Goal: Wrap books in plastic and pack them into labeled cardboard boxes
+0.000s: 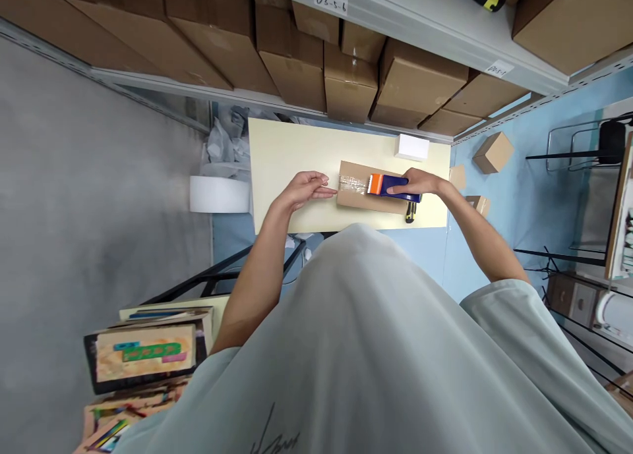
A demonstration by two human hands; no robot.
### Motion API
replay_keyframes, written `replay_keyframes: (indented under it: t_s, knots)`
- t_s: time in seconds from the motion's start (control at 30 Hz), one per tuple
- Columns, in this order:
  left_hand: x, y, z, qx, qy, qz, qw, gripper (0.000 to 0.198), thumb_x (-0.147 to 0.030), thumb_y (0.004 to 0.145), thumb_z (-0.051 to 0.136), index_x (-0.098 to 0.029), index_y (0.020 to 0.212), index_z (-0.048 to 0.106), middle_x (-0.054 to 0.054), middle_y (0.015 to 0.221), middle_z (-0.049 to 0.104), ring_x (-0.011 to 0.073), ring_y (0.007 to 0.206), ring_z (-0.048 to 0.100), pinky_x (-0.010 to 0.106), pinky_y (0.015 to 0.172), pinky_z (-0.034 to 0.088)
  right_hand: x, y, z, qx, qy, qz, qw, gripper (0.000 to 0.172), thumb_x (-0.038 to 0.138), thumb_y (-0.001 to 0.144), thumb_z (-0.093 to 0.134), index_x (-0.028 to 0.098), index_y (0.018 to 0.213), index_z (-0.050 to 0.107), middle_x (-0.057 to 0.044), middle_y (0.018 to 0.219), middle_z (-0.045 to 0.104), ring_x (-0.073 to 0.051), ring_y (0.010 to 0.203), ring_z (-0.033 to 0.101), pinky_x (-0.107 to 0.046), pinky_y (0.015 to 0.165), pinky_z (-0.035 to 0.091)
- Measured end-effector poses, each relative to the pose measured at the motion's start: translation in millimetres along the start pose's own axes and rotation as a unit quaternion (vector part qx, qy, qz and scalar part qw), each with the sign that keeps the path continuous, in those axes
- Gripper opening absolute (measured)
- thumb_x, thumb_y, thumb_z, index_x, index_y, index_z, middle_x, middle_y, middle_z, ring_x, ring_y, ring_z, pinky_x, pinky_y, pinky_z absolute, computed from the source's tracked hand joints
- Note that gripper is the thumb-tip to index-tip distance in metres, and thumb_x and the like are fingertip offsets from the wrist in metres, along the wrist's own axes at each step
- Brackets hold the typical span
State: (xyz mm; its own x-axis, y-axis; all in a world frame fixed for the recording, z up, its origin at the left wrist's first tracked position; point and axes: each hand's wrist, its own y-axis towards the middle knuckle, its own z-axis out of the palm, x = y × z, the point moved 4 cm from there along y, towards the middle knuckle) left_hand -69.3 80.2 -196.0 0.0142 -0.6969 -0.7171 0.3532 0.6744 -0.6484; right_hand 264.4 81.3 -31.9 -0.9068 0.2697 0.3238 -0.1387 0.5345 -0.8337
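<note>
Tape dispenser [390,185], blue and orange, rests on top of the cardboard box [370,202] at the middle of the pale tabletop [287,151], with your right hand [418,180] wrapped around its handle. Your left hand [306,189] holds its fingers straight and pressed together, tips touching the box's left end beside the clear tape strip [352,184]. A utility knife [410,212] lies just beside the box.
</note>
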Motion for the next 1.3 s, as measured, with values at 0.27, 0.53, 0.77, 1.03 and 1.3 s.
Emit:
replay_keyframes:
  t_s: [0.27, 0.53, 0.77, 1.03, 1.3]
  knots:
    - [22, 24, 19.4, -0.035, 0.089, 0.029, 0.995, 0.030, -0.043, 0.089, 0.088, -0.017, 0.096, 0.074, 0.008, 0.091, 0.078, 0.0201, 0.086, 0.077, 0.032, 0.076, 0.068, 3, -2, 6, 0.005, -0.005, 0.011, 1.000, 0.065, 0.080, 0.078, 0.091, 0.021, 0.070, 0.065, -0.001, 0.067, 0.062, -0.017, 0.066, 0.058, -0.030, 0.065, 0.044]
    - [33, 15, 8.4, -0.183, 0.249, 0.087, 0.947, 0.091, -0.048, 0.091, 0.088, -0.019, 0.170, 0.053, 0.002, 0.084, 0.077, 0.0276, 0.093, 0.077, 0.043, 0.097, 0.064, 13, 4, 12, 0.001, -0.064, 0.020, 0.998, 0.061, 0.076, 0.078, 0.093, 0.021, 0.074, 0.068, -0.005, 0.072, 0.067, -0.022, 0.072, 0.065, -0.033, 0.067, 0.045]
    - [-2, -17, 84.3, -0.022, 0.466, 0.322, 0.824, 0.141, -0.091, 0.081, 0.081, -0.012, 0.184, 0.027, 0.028, 0.191, 0.026, 0.0488, 0.181, 0.014, 0.065, 0.146, 0.013, 20, 6, 9, 0.006, -0.091, 0.021, 0.996, 0.063, 0.078, 0.080, 0.092, 0.019, 0.083, 0.071, -0.009, 0.081, 0.073, -0.024, 0.078, 0.069, -0.033, 0.067, 0.046]
    - [-6, -22, 121.5, 0.044, 0.486, 0.261, 0.833, 0.128, -0.078, 0.092, 0.079, 0.001, 0.181, 0.029, 0.032, 0.192, 0.010, 0.0407, 0.183, -0.002, 0.058, 0.148, -0.005, 0, 1, 9, -0.001, -0.070, -0.008, 0.998, 0.063, 0.078, 0.086, 0.089, 0.018, 0.092, 0.074, -0.011, 0.093, 0.078, -0.024, 0.084, 0.072, -0.031, 0.066, 0.047]
    - [-11, -22, 125.8, 0.028, 0.516, 0.206, 0.831, 0.121, -0.069, 0.095, 0.080, 0.000, 0.181, 0.028, 0.032, 0.192, 0.011, 0.0444, 0.183, -0.001, 0.061, 0.148, -0.005, -76, -15, -4, 0.022, -0.020, 0.012, 0.999, 0.056, 0.072, 0.086, 0.092, 0.018, 0.086, 0.078, -0.009, 0.072, 0.075, -0.027, 0.078, 0.076, -0.034, 0.069, 0.052]
